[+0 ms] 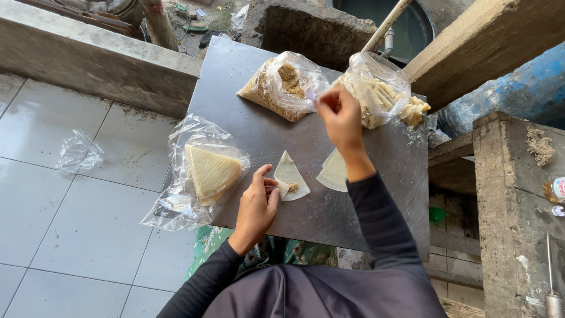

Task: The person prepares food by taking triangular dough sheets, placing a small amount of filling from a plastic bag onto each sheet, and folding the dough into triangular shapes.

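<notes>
While the left hand (256,203) rests on the desk (247,100), its loosely curled fingers (272,184) pin the near corner of a triangular wrapper (290,172) bearing a dab of crumbly filling. Right of that wrapper and beyond it, the right hand (340,118) pinches a small spoon (310,94) at the bag of brown filling (283,83).

Three clear bags (286,84) on slab (353,206)

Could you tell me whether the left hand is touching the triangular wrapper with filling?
Touching: the head view shows the left hand with fingertips pressed on the triangular wrapper.
</notes>
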